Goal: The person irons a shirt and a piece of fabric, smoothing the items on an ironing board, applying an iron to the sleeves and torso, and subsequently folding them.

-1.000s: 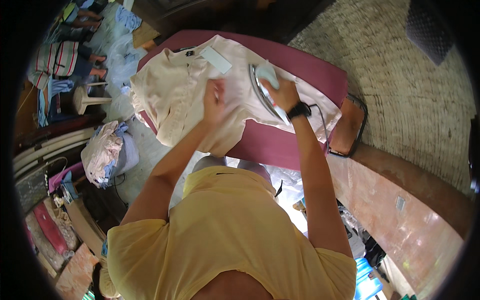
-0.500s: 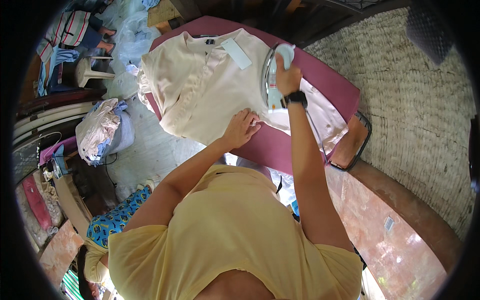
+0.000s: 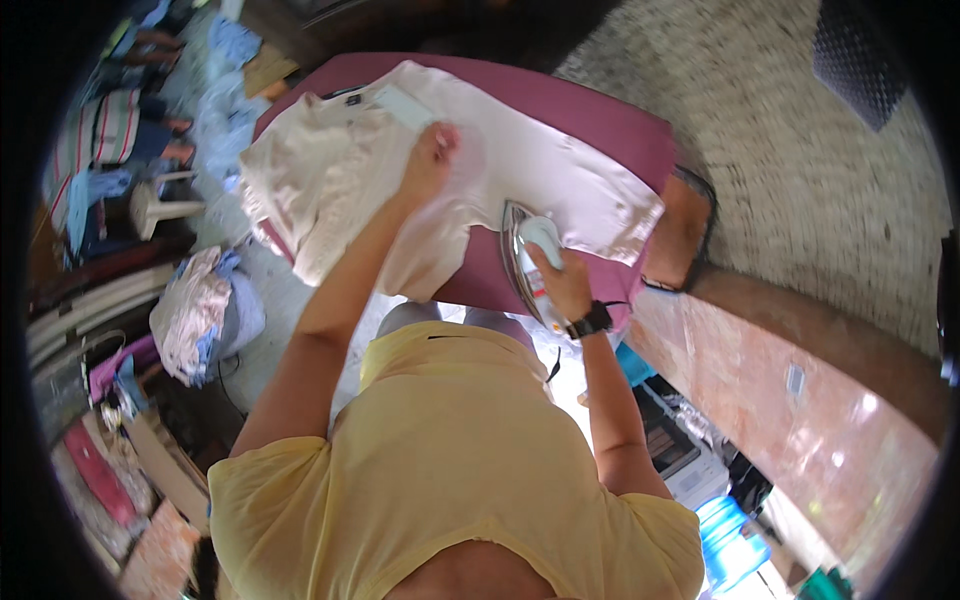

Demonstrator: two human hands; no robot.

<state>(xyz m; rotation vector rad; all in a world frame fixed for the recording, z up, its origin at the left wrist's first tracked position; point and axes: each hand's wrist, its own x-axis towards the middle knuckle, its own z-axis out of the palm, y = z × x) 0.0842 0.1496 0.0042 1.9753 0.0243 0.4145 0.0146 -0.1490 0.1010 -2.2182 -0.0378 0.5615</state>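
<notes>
A pale cream long-sleeved shirt [image 3: 380, 215] with a blank white tag [image 3: 404, 106] near its collar is spread over a maroon ironing board [image 3: 600, 118]. One sleeve [image 3: 590, 190] stretches to the right, pressed fairly smooth. My left hand [image 3: 432, 160], slightly blurred, is closed over the upper part of the shirt just below the tag; what its fingers grip is unclear. Around the handle of a white and silver iron [image 3: 530, 265] my right hand [image 3: 566, 285] is closed. The iron is at the board's near edge, below the sleeve, its tip near the fabric.
Left of the board, a bundle of clothes [image 3: 195, 310] sits on the floor, with a beige plastic stool [image 3: 155, 208] beyond. A stone-topped ledge [image 3: 760, 370] runs along the right. People sit at the far left. A blue water jug [image 3: 728, 540] stands at lower right.
My left hand has moved from the shirt's near edge up toward the tag. My right hand has drawn the iron off the shirt, back toward me. The head view has shifted.
</notes>
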